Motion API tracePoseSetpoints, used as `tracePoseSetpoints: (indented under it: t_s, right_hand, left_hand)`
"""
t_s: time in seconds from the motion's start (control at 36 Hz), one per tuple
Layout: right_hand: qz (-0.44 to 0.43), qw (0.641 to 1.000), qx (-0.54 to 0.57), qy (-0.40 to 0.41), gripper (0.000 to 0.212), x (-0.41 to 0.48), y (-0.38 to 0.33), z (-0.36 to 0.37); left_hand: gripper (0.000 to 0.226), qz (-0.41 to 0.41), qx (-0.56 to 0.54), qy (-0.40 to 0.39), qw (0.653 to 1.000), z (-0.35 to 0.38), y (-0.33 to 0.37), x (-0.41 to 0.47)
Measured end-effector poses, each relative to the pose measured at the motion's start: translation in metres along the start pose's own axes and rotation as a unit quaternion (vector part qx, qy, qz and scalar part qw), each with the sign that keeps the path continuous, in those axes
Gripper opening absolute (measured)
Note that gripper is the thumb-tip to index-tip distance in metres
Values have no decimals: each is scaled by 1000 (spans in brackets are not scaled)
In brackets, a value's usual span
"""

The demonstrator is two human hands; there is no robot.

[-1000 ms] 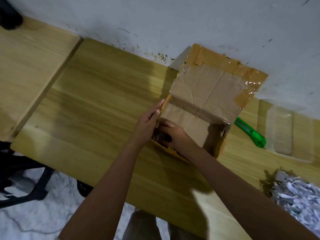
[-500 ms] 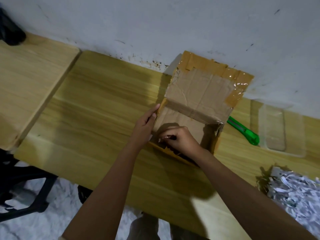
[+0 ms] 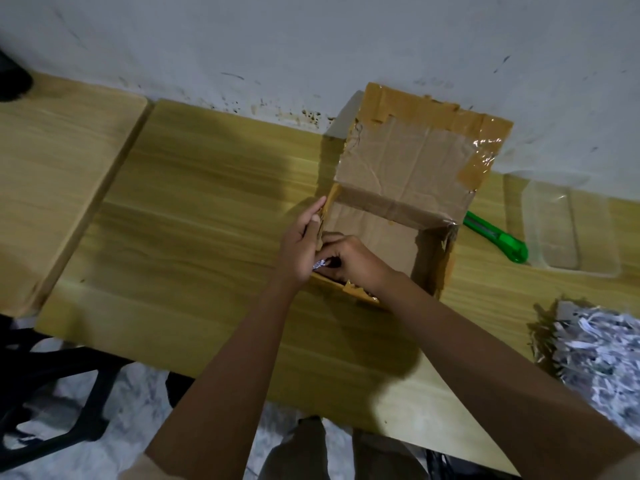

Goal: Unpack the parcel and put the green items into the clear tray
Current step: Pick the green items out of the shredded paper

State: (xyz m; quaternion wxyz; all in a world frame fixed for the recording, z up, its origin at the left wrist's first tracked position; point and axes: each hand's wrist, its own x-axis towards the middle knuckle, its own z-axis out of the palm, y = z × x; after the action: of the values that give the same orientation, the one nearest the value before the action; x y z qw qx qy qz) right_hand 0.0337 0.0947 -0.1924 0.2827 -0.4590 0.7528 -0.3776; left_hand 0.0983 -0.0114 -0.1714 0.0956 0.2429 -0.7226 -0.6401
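The box [image 3: 408,157] stands open on the table [image 3: 207,202], its far flap raised against the wall, so the opening step looks done; the unpacking itself seems only partly through. The left hand [image 3: 299,247] pinches the box's left wall, thumb inside and fingers pressed together outside, steadying it. The right hand [image 3: 353,261] reaches into the near-left corner, fingers curled just beside the left thumb; a pale scrap [image 3: 318,264] shows at their tips, but whether they grip it or something beneath cannot be told. No green item shows at the fingers or anywhere in the visible part of the box; what lies under the right hand is hidden. A heap of shredded paper [image 3: 595,351] lies well to the right of the right forearm, probably packing already lifted out. The tray [image 3: 585,271] waits well right of the fingers, beyond the box, with nothing green showing in it; a green cutter [image 3: 498,239] lies between box and tray. Finding the green items and carrying them to the tray appears to be all left to do.
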Motion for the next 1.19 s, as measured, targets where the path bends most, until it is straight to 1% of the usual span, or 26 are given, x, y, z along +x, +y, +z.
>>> tracePoseSetpoints:
  t_s: [0.19,0.28,0.39,0.5,0.58,0.69,0.78,0.86,0.97,1.19]
  right_hand:
    - [-10,999,-8,-32,25,-2,-4,-7]
    - [-21,999,5,-31,25,-5,-6,-10]
    - [5,998,37,-45,22,-5,-8,-12]
    - [-2,998,-13,-67,26,-2,-8,-12]
    - [-10,997,-30,-71,29,-2,-10,-13]
    - [-45,995,-59,-68,17,-4,-8,-21]
    - [-53,994,-73,-56,16,-7,-2,-27]
    - [-52,996,-61,-35,14,-11,3,-32]
    - [-45,997,-61,-13,15,-15,3,-34]
    - [-30,997,-63,-26,20,-12,1,-27]
  left_hand:
    - [36,5,0,-5,1000,-1,-2,2]
    - [36,8,0,-1,1000,-1,-1,2]
    - [36,11,-7,4,1000,0,-1,0]
    - [36,6,-21,5,1000,0,1,-1]
    - [36,8,-21,3,1000,0,2,-1]
    - [36,6,-15,1,1000,-1,2,-1]
    - [36,1,-16,5,1000,-1,2,-1]
    - [36,-1,-17,10,1000,0,4,-2]
    - [36,-2,-20,12,1000,0,2,-2]
    - [36,-1,0,13,1000,0,3,-2]
